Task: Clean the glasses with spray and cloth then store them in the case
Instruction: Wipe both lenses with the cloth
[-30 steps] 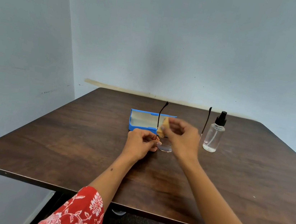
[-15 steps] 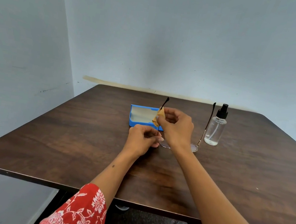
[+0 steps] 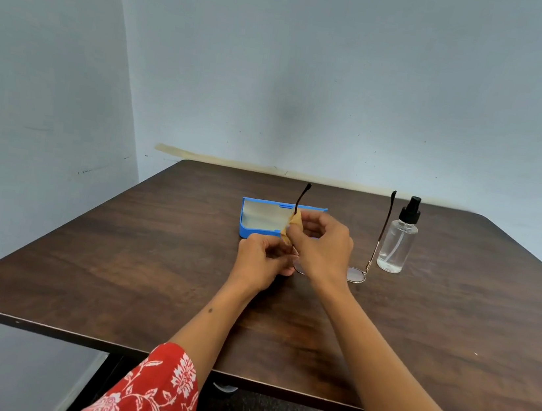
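Left hand (image 3: 264, 261) pinched glasses (image 3: 355, 274) at frame, steadying; right hand (image 3: 321, 243) grip pinched tan cloth (image 3: 292, 227) round temple (wiping, likely). Blue case (image 3: 257, 217) lay open behind, ready.

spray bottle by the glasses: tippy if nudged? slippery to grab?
The spray bottle is probably tippy: it is tall and narrow, standing upright on a small base with the pump head up top. It looks nearly empty, so likely light and easy to knock. Its smooth clear wall may be slick. It stands close to the glasses; a sideways push could hit their arm.
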`<act>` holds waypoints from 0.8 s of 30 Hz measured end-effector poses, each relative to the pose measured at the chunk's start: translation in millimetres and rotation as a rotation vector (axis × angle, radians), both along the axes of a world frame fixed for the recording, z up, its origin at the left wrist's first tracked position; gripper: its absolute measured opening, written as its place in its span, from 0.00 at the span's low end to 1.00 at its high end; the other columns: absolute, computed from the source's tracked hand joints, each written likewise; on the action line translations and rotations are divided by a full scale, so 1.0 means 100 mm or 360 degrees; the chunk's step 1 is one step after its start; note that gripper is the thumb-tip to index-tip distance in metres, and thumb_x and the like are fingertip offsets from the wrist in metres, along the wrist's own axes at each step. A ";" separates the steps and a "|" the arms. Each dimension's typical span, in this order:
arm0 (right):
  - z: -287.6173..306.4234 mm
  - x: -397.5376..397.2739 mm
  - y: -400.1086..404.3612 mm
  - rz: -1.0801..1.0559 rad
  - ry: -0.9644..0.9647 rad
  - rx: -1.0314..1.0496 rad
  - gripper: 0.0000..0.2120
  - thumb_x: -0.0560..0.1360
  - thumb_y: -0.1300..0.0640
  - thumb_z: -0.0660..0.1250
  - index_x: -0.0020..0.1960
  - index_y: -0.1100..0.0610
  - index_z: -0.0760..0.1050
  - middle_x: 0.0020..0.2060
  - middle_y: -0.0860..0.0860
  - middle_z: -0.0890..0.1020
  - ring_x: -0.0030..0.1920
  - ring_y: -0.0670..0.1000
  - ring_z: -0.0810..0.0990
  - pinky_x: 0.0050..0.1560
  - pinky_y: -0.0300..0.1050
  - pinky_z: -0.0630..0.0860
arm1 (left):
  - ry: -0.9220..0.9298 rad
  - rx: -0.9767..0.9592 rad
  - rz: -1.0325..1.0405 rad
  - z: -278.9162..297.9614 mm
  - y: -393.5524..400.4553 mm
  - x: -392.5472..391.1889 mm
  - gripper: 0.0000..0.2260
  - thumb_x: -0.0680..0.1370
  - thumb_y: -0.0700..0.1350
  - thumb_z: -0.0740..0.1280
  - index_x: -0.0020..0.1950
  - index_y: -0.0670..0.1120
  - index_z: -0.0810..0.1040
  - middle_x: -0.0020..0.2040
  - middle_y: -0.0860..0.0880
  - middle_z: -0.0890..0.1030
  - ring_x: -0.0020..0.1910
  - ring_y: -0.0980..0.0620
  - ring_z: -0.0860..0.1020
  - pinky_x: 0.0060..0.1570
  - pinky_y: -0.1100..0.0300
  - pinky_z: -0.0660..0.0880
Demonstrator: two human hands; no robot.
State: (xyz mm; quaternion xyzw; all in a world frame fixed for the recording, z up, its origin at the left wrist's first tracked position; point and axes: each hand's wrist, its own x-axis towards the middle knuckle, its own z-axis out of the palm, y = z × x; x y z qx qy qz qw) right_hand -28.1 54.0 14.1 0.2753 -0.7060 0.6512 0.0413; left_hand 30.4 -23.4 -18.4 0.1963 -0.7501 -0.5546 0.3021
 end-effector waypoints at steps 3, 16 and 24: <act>-0.05 0.01 0.02 0.0019 -0.0015 0.0034 0.07 0.67 0.64 0.71 0.42 0.53 0.80 0.35 0.45 0.81 0.39 0.44 0.81 0.34 0.26 0.74 | 0.0016 -0.0019 -0.0003 0.01 0.01 0.01 0.06 0.71 0.31 0.70 0.47 0.37 0.82 0.35 0.50 0.81 0.30 0.62 0.80 0.33 0.69 0.76; 0.02 0.00 0.00 -0.0023 -0.0011 0.0066 0.08 0.65 0.64 0.71 0.41 0.53 0.80 0.34 0.44 0.82 0.39 0.44 0.81 0.46 0.39 0.79 | -0.0020 -0.0007 -0.0012 0.02 0.00 0.01 0.06 0.72 0.32 0.70 0.47 0.38 0.82 0.36 0.49 0.81 0.30 0.60 0.80 0.34 0.70 0.77; 0.14 0.01 -0.03 0.0022 0.0014 -0.0064 0.06 0.68 0.62 0.71 0.42 0.53 0.79 0.35 0.44 0.81 0.37 0.40 0.80 0.38 0.29 0.75 | 0.0009 0.0046 -0.0018 -0.03 -0.02 -0.02 0.04 0.70 0.32 0.72 0.41 0.40 0.82 0.34 0.46 0.81 0.31 0.54 0.81 0.38 0.64 0.80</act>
